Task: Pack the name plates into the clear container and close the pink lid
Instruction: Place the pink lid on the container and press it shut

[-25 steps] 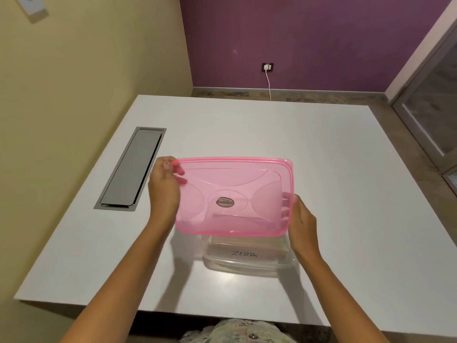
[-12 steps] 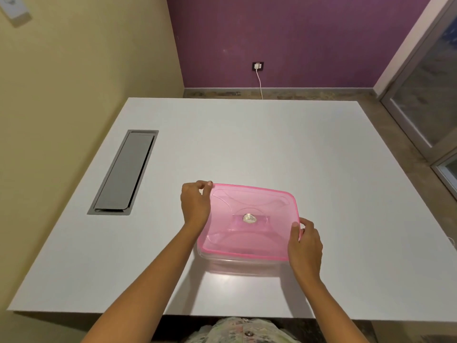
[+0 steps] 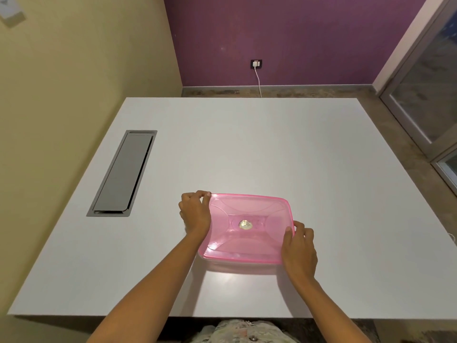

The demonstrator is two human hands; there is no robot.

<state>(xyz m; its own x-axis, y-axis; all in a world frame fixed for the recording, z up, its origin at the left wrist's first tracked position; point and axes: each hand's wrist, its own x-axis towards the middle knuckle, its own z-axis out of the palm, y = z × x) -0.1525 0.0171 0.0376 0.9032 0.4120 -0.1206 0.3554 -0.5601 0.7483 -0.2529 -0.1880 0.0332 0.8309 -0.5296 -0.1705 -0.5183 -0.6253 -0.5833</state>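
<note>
The translucent pink lid point(image 3: 247, 226) lies flat on top of the clear container, whose lower front wall point(image 3: 237, 264) barely shows beneath it. A small silver sticker sits at the lid's centre. My left hand point(image 3: 195, 214) grips the lid's far left corner, fingers curled over the rim. My right hand point(image 3: 299, 248) holds the right edge near the front corner, thumb on top of the lid. The name plates are hidden under the lid.
The white table point(image 3: 247, 149) carries a grey metal cable flap point(image 3: 123, 173) at the left. A yellow wall is close on the left, a purple wall with a socket and white cable point(image 3: 257, 70) stands behind, and a glass door point(image 3: 425, 95) is at the right.
The lid came down from a raised, tilted position onto the container. Both hands followed it down and now press at its edges; the plates seen through the clear wall are covered.
</note>
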